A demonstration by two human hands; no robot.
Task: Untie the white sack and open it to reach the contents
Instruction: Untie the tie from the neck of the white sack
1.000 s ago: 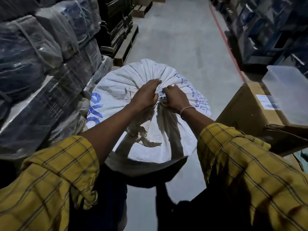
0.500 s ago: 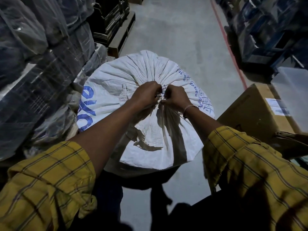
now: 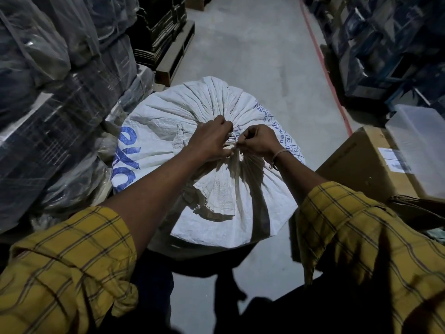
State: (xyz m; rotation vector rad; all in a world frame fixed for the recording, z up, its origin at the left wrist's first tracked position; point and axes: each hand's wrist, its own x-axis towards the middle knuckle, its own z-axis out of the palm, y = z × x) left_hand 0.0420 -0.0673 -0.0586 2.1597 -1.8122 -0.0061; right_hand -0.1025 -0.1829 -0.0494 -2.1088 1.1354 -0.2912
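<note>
White sack [image 3: 168,121] upright on the concrete floor [image 3: 252,56], mid-aisle, wedged against plastic-wrapped bales [image 3: 60,104] on the left; cardboard box [image 3: 356,165] near on the right. Mouth gathered into pleats at top centre, bound by a pale tie [image 3: 233,143]. Left hand [image 3: 209,141] curled tight, clamping the bunched neck just left of the tie. Right hand [image 3: 258,141] curled too, fingertips pinching at the tie from the right; which strand, too small to tell. Knot directly between both hands, both touching it, equally near. Loose flap [image 3: 216,194] of neck fabric trailing toward the wearer. Tie not yet off; sack closed. Likely next: strand pulled rightward, away from the anchoring left hand.
</note>
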